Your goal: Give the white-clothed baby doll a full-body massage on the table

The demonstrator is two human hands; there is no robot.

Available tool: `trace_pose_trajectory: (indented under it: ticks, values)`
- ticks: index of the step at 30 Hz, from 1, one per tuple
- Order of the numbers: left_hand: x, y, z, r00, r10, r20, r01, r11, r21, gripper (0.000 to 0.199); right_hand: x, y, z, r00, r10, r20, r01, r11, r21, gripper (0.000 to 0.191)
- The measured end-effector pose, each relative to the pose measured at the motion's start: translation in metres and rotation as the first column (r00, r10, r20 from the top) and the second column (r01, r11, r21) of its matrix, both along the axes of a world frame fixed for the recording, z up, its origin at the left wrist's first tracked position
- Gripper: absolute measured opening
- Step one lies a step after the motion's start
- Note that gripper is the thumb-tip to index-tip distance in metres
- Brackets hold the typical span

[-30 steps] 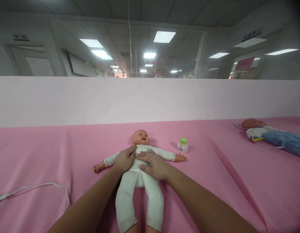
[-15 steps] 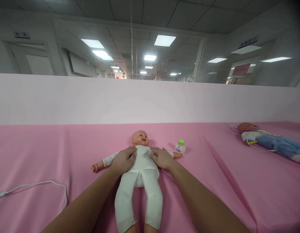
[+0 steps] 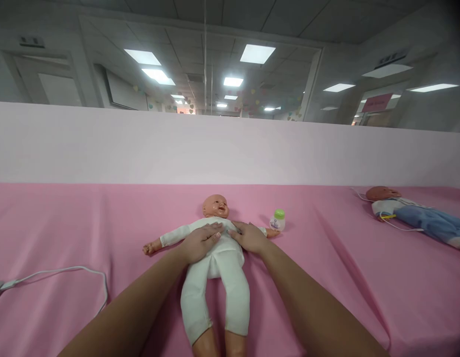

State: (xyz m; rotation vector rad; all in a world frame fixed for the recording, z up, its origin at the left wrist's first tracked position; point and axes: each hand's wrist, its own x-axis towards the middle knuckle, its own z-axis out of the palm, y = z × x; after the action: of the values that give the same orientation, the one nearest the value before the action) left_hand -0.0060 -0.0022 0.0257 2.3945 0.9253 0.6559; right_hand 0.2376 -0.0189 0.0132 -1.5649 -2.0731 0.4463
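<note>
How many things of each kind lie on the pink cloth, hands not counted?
Dolls: 2, one in white under both hands, one in blue far right
Bottles: 1, green cap
White cables: 1
Total: 4

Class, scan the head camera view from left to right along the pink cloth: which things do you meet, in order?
White cable → doll in white, both hands on its chest → green-capped bottle → doll in blue.

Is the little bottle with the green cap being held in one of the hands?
No, the bottle stands by itself on the pink cloth, while both hands rest on the doll in white.
</note>
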Motion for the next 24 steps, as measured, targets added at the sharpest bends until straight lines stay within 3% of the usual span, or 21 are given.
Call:
trace_pose_trajectory:
  ticks: [5,10,14,16,19,21,24]
  values:
    - [-0.009,0.019,-0.018,0.977,0.206,-0.047,-0.201,0.976,0.088,0.069,-0.001,-0.001,0.000,1.000,0.003,-0.013,-0.003,1.000,-0.019,0.053]
    - [-0.014,0.024,-0.021,0.931,0.364,-0.012,-0.362,0.928,0.094,0.062,-0.003,-0.003,0.000,0.998,-0.002,-0.056,0.003,1.000,0.023,0.048]
    - [-0.014,0.025,-0.020,0.928,0.373,-0.002,-0.371,0.924,0.094,0.061,-0.019,-0.015,0.006,0.982,0.072,-0.175,-0.046,0.988,0.146,0.048]
    - [-0.014,0.026,-0.021,0.929,0.369,-0.007,-0.367,0.926,0.083,0.061,-0.033,-0.027,0.010,0.953,0.234,-0.193,-0.195,0.960,0.202,0.045]
    - [-0.014,0.028,-0.023,0.938,0.348,0.000,-0.347,0.935,0.070,0.062,-0.050,-0.041,0.015,0.872,0.471,-0.137,-0.439,0.874,0.208,0.039]
    - [-0.014,0.029,-0.023,0.934,0.357,-0.012,-0.355,0.933,0.055,0.063,-0.053,-0.043,0.015,0.859,0.500,-0.107,-0.476,0.859,0.190,0.039]
    - [-0.011,0.029,-0.023,0.920,0.388,-0.051,-0.386,0.921,0.041,0.065,-0.047,-0.032,0.010,0.900,0.426,-0.092,-0.409,0.899,0.155,0.046]
